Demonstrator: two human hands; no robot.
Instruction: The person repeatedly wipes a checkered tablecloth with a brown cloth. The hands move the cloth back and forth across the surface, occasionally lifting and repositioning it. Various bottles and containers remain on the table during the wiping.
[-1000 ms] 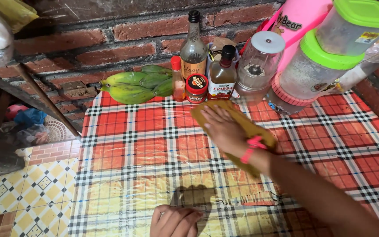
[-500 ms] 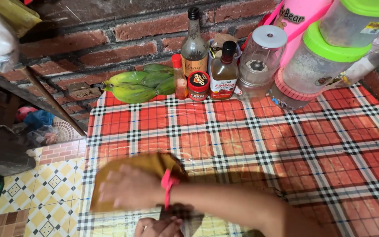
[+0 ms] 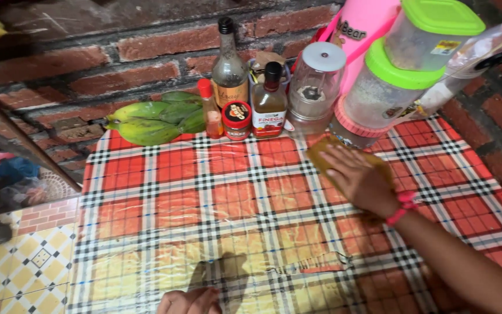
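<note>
From the head view, we see the right hand [image 3: 360,179] lying flat, fingers spread, pressing a brown cloth [image 3: 327,152] onto the plaid-covered counter [image 3: 204,197] near its back edge, just before the pink-based jar [image 3: 379,96]; its grip is wide, holding the cloth down by palm. The left hand [image 3: 190,301] rests at the front edge, its grip unclear. Bottles [image 3: 269,102] and green fruit [image 3: 152,121] line the brick wall, away from the open middle.

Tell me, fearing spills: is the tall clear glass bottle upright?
Upright: the tall clear glass bottle stands against the brick wall, black cap on top.
</note>
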